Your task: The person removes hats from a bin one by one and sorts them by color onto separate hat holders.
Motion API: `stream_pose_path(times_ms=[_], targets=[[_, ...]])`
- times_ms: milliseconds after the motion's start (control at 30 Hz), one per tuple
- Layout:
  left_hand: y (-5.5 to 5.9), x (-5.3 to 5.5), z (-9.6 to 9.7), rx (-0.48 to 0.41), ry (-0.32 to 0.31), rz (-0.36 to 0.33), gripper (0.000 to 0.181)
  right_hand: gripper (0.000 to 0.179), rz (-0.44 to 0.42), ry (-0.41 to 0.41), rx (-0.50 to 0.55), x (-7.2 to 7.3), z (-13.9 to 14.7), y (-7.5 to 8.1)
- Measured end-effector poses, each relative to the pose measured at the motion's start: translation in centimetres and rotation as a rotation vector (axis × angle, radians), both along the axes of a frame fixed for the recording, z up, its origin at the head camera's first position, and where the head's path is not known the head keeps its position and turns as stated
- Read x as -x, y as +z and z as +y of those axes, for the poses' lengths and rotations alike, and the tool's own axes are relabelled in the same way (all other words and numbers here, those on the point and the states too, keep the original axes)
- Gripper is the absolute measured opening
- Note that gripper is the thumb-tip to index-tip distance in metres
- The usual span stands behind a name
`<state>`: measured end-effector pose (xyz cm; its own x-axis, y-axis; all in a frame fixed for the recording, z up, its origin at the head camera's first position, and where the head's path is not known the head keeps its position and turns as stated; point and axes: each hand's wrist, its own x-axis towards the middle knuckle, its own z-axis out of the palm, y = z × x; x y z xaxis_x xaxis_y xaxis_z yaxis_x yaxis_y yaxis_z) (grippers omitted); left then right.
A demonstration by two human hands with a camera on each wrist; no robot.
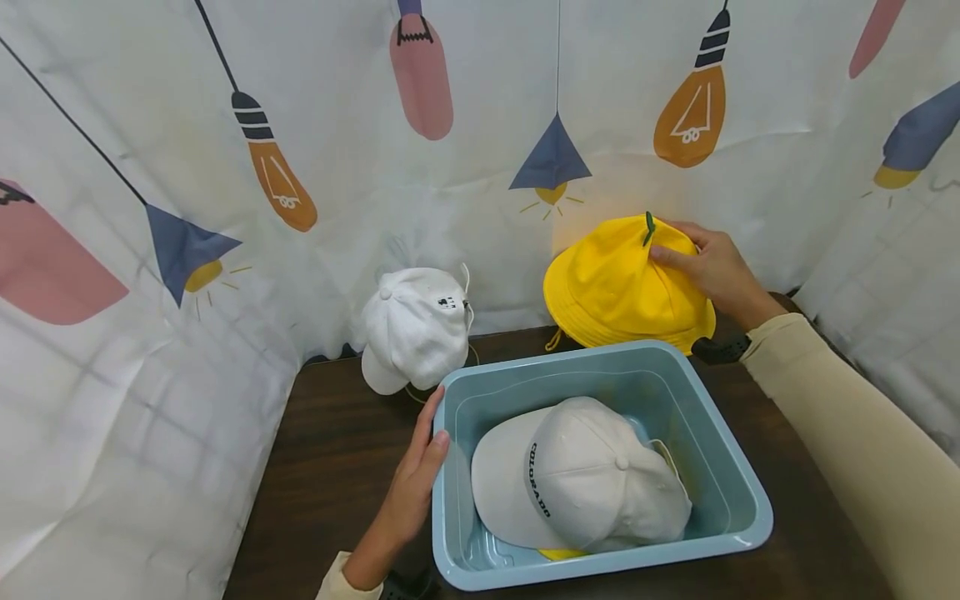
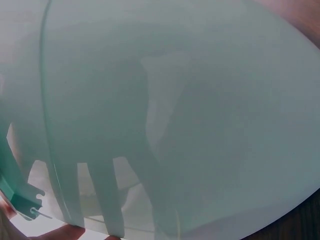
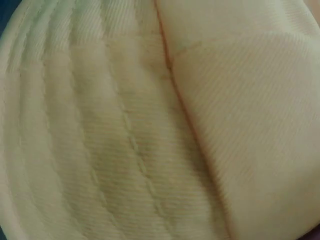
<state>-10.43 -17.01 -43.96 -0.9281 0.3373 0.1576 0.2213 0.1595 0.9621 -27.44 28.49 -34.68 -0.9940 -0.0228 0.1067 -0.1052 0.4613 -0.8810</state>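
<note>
In the head view, my right hand [image 1: 716, 267] grips the crown of a yellow bucket hat [image 1: 622, 283] with a green sprout on top, thumb at the front. The hat is just behind the far rim of a blue plastic basin [image 1: 600, 572]; its stitched brim [image 3: 100, 125] fills the right wrist view. My left hand [image 1: 412, 483] rests against the basin's left side, fingers lying along the outer wall [image 2: 210, 125]. Inside the basin lies a white cap [image 1: 585, 475] lettered COLORADO, with a bit of yellow showing beneath it.
Another white cap [image 1: 416, 329] with a small black print stands behind the basin's left corner. The dark wooden table [image 1: 330, 467] meets a white curtain [image 1: 480, 233] at the back, printed with lamps and bulbs.
</note>
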Motion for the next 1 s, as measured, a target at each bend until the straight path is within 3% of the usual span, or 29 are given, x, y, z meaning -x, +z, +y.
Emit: stream_pose_path(times_ms=[167,300,400,533,667,800,1000], targets=[[0.8,0.0,-0.1,0.059,0.009,-0.024,0.056,0.072,0.013,-0.001,0.028,-0.1,0.0,-0.2],[2.8,0.3,-0.3,0.247,0.06,0.009,0.057,0.067,0.043,-0.015,0.019,-0.2,0.2,-0.3],[4.9,0.7,-0.2,0.402,0.088,0.097,0.058,0.061,0.094,-0.04,0.017,-0.4,0.6,-0.4],[7.8,2.0,0.6,0.518,0.068,0.233,0.055,0.056,0.155,-0.109,0.004,-1.1,1.5,-0.4],[10.7,4.2,2.4,0.585,0.001,0.308,0.051,0.051,0.18,-0.189,-0.026,-2.0,2.3,-0.4],[12.9,7.2,5.4,0.653,-0.077,0.325,0.052,0.048,0.184,-0.219,-0.006,-2.8,2.8,-0.5],[14.1,11.7,10.2,0.694,-0.135,0.32,0.056,0.05,0.16,-0.21,0.012,-3.8,3.5,-1.7]])
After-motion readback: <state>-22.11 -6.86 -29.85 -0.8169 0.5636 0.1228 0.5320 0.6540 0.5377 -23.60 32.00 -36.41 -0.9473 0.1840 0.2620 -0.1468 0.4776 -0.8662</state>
